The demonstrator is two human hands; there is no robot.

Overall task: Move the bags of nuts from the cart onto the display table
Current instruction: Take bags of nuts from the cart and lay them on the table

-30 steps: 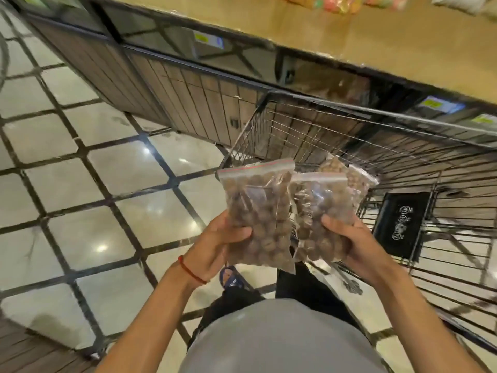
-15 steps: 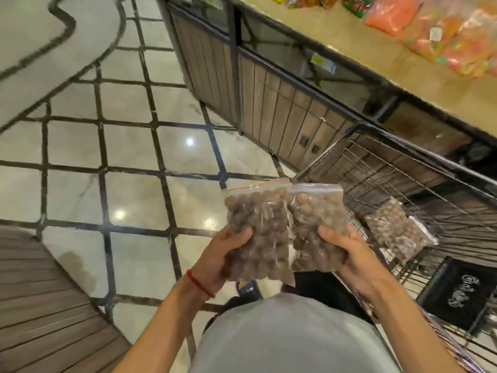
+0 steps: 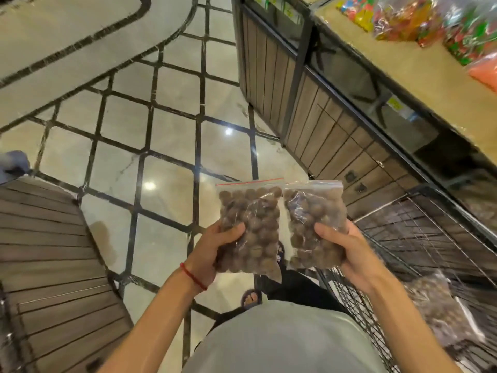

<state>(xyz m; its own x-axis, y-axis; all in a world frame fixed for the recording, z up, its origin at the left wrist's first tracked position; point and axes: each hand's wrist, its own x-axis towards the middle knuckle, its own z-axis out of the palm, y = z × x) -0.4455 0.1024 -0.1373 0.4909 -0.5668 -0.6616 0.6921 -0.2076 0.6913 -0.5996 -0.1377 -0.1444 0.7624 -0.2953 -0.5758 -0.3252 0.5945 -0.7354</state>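
Observation:
I hold two clear zip bags of brown nuts upright in front of my chest. My left hand (image 3: 212, 254) grips the left bag of nuts (image 3: 250, 224), which has a red seal strip. My right hand (image 3: 347, 251) grips the right bag of nuts (image 3: 314, 222). The two bags touch side by side over the tiled floor. The wire cart (image 3: 419, 238) stands to my right, with another bag of nuts (image 3: 435, 308) lying inside it. The display table (image 3: 419, 76) with its tan top runs along the upper right.
Bright candy packs (image 3: 419, 20) lie on the display table's far end. A wooden slatted unit (image 3: 51, 259) stands at my left. Tiled floor (image 3: 161, 141) with dark grid lines stretches ahead. Wood-panelled cabinet fronts (image 3: 322, 135) sit below the table top.
My view has swung left, away from the cart. Both bags stayed in my hands and now hang over the floor, with the cart shifted to the right edge.

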